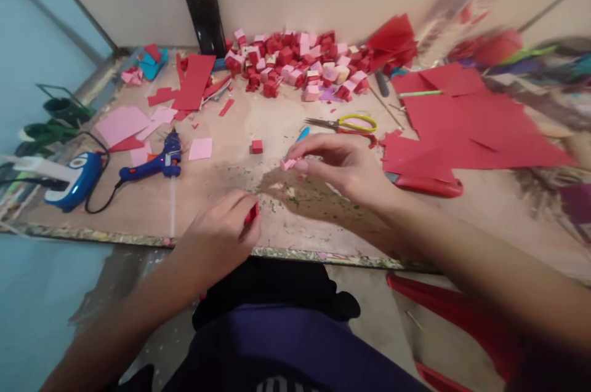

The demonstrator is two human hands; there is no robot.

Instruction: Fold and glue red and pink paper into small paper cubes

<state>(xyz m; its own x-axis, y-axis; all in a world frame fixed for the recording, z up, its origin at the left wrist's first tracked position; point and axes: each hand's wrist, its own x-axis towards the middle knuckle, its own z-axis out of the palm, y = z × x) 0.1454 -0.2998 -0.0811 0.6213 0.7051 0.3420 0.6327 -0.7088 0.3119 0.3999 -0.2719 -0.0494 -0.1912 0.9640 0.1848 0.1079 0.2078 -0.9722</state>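
Observation:
My left hand [221,232] is closed over a small red foam piece [252,213] near the front edge of the work board [295,220]. My right hand [341,164] pinches a small pink foam piece [289,164] between its fingertips, just above the board's middle. A single red foam cube [257,146] lies on the board a little beyond my hands. A blue glue gun [154,163] lies to the left of my left hand.
A heap of red and pink foam cubes [295,66] lies at the back by the wall, beside a leaning phone [204,13]. Yellow-handled scissors [346,125] and red foam sheets [466,115] are at the right. Pink sheets [122,124] lie left.

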